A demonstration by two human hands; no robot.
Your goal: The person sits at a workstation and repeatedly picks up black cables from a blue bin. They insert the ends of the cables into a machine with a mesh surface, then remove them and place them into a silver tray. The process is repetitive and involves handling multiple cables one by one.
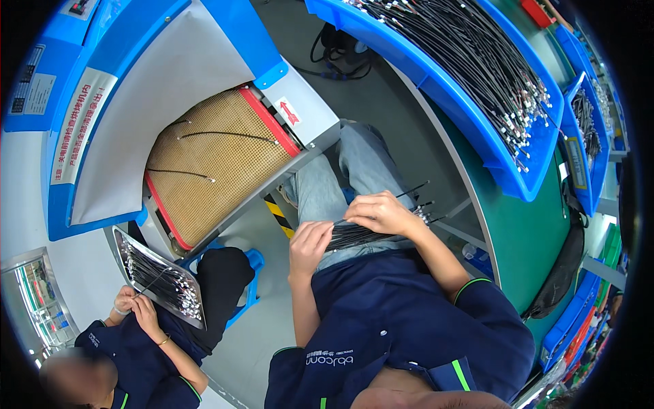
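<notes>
My left hand [310, 244] and my right hand [383, 213] are close together above my lap. Both are closed, fingertips pinching one thin black cable [340, 221] that runs between them. Its far end sticks out past my right hand, ending in a small dark tip. Beneath them a bundle of black cables [354, 236] lies across my thighs, some white and metallic ends showing beyond my right wrist. My fingers hide the pinched part of the cable.
At the left front, a blue and white machine has a tan mesh conveyor belt [221, 163] carrying several black cables. A blue bin [436, 92] full of cables sits on the green table [507, 235] at right. Lower left, a co-worker handles cables over a metal tray [197, 300].
</notes>
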